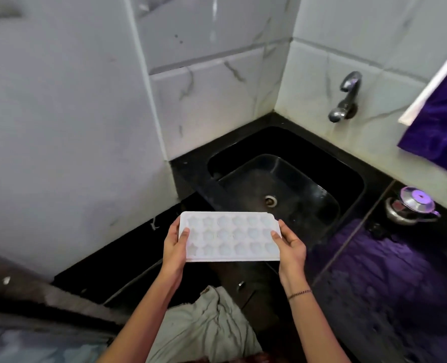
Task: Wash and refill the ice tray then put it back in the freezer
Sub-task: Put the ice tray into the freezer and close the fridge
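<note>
Both hands, left hand (173, 243) and right hand (290, 244), pinch ice tray (230, 237) ends before sink (348, 179).

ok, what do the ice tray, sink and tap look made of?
Ice tray: probably plastic, matte white and slightly translucent, with thin moulded star pockets.
Sink: glossy black, possibly stone or composite; the reflections don't settle which.
Tap: metal with a polished chrome look and bright mirror-like highlights.
</note>
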Demonstrator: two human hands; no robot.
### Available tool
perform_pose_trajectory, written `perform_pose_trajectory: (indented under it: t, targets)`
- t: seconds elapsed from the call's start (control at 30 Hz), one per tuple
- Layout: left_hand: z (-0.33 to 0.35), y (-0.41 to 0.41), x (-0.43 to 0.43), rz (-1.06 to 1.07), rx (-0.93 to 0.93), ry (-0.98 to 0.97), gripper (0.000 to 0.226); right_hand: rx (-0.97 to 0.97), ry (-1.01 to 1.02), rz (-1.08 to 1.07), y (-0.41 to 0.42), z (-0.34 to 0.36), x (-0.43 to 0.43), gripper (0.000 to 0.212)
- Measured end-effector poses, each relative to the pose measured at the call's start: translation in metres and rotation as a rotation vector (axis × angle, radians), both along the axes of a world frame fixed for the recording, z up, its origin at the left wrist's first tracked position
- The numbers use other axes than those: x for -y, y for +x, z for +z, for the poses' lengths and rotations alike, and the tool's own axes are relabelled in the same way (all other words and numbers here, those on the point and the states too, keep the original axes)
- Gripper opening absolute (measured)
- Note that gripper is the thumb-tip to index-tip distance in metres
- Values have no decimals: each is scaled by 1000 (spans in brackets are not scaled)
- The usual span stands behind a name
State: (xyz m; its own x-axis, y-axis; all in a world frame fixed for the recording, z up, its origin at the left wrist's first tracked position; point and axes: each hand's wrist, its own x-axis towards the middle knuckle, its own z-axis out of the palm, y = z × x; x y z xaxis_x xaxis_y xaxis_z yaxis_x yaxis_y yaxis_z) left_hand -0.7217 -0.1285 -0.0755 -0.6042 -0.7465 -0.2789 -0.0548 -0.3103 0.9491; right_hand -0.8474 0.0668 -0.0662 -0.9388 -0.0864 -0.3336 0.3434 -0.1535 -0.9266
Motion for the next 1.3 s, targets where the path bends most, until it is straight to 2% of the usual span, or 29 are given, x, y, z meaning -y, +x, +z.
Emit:
perform_pose_trajectory:
  t: [0.33,0.63,0.83,1.13,1.3]
  targets:
    - [-14,115,8,357,-23,28,33,31,22,368,55,-11,66,43]
    - [-24,191,-24,842,51,62,35,63,37,825,93,-14,132,44]
    - [-24,232,-47,1099,64,86,31,110,42,1051,131,-15,166,43]
    - [-23,305,-90,1472,59,118,27,135,61,1417,226,-15,203,40]
    - [-23,358,-98,1628,55,128,34,107,84,1555,295,-20,222,39]
